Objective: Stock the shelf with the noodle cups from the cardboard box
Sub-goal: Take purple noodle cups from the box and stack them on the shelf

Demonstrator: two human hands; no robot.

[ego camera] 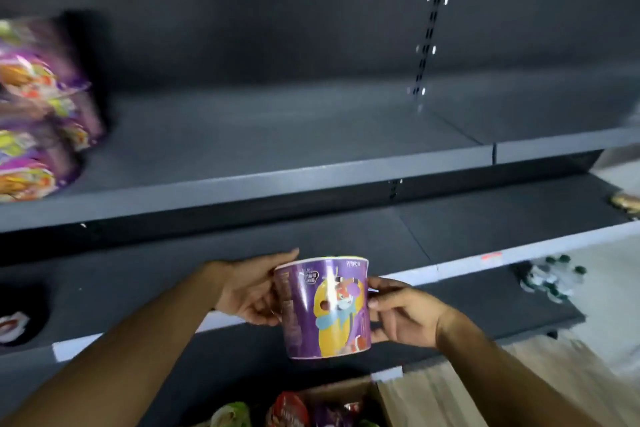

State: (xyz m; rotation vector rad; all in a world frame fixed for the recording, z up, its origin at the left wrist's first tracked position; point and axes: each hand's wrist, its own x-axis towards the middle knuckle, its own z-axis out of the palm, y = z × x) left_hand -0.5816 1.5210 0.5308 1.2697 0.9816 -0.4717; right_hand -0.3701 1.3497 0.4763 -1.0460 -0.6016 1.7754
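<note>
I hold a purple noodle cup [325, 308] with a yellow cartoon figure upright in front of the dark shelves. My left hand [249, 291] grips its left side and my right hand [405, 314] grips its right side, fingers curled round the cup. The cup hangs in the air in front of the second shelf board [242, 253], below the upper shelf board [277, 135]. Below it, the cardboard box [356, 395] stands on the floor with several more cups [291, 409] inside, only their tops showing.
Purple noodle packs [38, 107] are stacked at the left end of the upper shelf. A dark item [14, 322] lies at the left of the second shelf. Small bottles [550, 277] sit on the lowest shelf at right. Wooden floor [450, 399] lies right of the box.
</note>
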